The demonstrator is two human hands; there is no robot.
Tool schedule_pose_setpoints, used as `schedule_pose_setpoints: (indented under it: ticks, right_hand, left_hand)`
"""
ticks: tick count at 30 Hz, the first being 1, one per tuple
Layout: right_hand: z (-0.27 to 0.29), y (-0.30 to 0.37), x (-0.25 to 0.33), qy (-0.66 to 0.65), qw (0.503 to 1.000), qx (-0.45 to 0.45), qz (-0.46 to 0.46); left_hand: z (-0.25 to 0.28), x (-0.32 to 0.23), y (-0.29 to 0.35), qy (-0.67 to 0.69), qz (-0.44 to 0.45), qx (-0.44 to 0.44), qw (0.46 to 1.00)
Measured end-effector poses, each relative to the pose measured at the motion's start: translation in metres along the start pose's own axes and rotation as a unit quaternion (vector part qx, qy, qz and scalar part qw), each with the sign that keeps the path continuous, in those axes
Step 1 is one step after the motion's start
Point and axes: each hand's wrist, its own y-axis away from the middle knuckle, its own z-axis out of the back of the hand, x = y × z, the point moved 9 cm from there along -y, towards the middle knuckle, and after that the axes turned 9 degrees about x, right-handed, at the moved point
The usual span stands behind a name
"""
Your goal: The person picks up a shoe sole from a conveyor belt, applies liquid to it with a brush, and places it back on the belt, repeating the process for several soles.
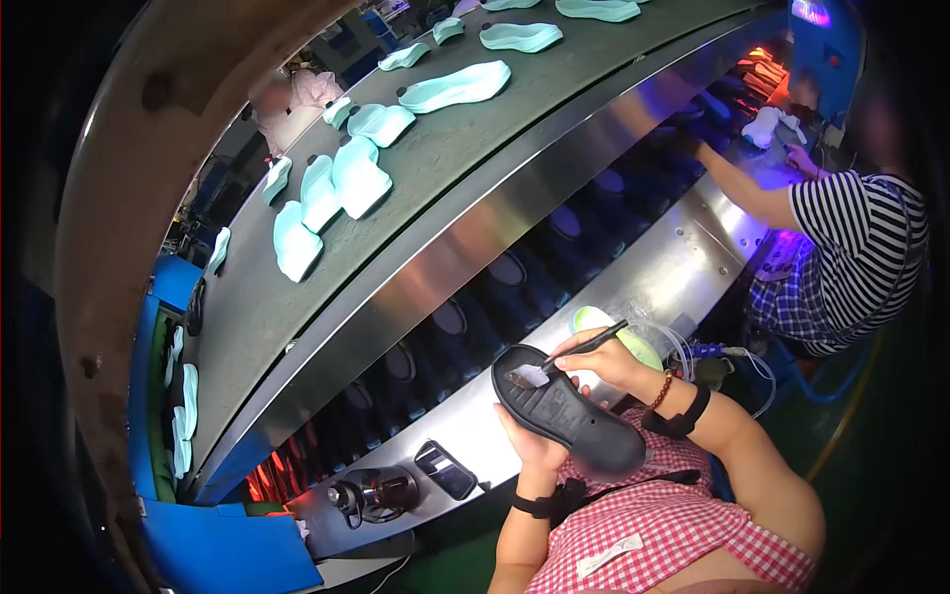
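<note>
A black shoe sole (584, 421) lies tilted in my left hand (534, 441), whose fingers wrap its side and underside. Its hollowed inner face points up, with a whitish wet-looking patch near the far end. My right hand (616, 364) pinches a brush with a black handle (599, 338). The brush's pale tip reaches that patch and seems to touch it. Just beyond my right hand stands a green-and-white tub (592, 317), partly hidden by the hand.
A metal ledge (465, 411) bears a phone (445, 469) and a dark container (391, 491). Behind it, dark shoes (507, 269) fill a lower line. Light-blue shoe pieces (361, 178) lie on the upper belt (416, 144). A co-worker in stripes (851, 247) works at right, near clear tubes (762, 371).
</note>
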Motion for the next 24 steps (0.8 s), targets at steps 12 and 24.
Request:
schedule_pose_setpoints:
  ticks: [12,24]
  right_hand:
    - [-0.066,0.046,0.045,0.359,0.903,0.234,0.035]
    - [-0.067,0.022,0.080,0.189,0.964,0.142,0.125]
  left_hand:
    - [0.028,-0.059,0.014,-0.057,-0.129,-0.196,0.970]
    - [-0.028,-0.055,0.001,-0.103,-0.205,-0.128,0.965]
